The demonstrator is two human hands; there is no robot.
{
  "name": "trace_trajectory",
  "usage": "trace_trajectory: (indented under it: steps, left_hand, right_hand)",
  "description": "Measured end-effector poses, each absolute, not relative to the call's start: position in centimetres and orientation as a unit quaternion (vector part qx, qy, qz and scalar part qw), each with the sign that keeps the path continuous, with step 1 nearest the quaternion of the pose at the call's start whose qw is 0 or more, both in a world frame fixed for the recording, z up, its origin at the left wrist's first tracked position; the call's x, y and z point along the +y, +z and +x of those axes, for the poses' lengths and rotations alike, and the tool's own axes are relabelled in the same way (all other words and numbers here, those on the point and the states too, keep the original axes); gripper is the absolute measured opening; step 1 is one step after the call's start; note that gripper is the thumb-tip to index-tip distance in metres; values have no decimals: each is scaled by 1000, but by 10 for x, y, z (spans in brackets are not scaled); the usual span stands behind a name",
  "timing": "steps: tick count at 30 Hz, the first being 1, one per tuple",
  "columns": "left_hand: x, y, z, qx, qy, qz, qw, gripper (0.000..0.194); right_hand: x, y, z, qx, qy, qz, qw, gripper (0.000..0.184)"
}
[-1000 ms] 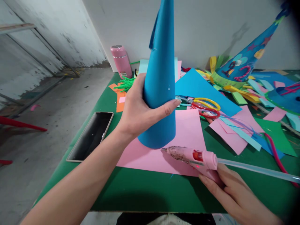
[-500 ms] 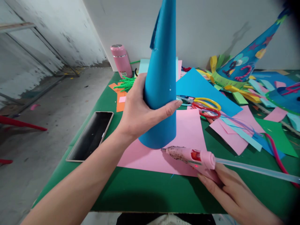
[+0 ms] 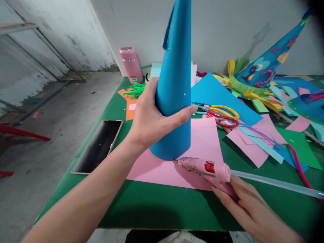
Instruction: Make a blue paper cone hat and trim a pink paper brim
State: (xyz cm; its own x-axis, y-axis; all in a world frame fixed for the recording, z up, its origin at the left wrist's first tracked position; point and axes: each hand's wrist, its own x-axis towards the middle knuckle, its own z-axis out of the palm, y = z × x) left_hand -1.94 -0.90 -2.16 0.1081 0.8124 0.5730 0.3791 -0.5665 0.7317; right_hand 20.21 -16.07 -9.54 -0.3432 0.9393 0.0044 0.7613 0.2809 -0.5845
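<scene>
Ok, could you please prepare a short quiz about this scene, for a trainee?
1. Which colour is the cone that the left hand grips? A) green B) blue C) yellow
2. True or false: the phone lies to the left of the pink sheet.
3. Fill in: the right hand holds a pink ____.

Key: 1. B. 2. True. 3. glue gun.

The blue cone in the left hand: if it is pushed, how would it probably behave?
The blue cone is probably light: it looks like rolled paper, with a loose flap on one side. Being tall for its base, it might tip easily. Hard pressure from the left hand could dent its thin-looking side.
</scene>
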Motion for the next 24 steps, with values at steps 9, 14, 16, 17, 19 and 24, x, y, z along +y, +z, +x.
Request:
trace_trajectory:
  steps: [9, 14, 16, 17, 19, 24]
  left_hand:
    - [-10, -21, -19, 419, 527, 711, 203, 52]
    - [-9, -21, -21, 422, 531, 708, 198, 55]
    - [-9, -21, -21, 414, 531, 713, 195, 56]
    - [-9, -21, -21, 413, 529, 715, 195, 56]
    - [-10, -21, -21, 415, 526, 717, 195, 54]
    - [-8, -23, -22, 429, 530, 706, 192, 54]
  right_hand:
    - [-161, -96, 203, -766, 256, -555, 198, 26]
    - [-162, -99, 204, -769, 264, -547, 200, 31]
    - [-162, -99, 203, -767, 267, -549, 199, 31]
    - [-162, -99, 203, -766, 269, -550, 197, 31]
    - [-163, -98, 203, -763, 271, -553, 195, 31]
    - [-164, -99, 205, -762, 259, -559, 198, 30]
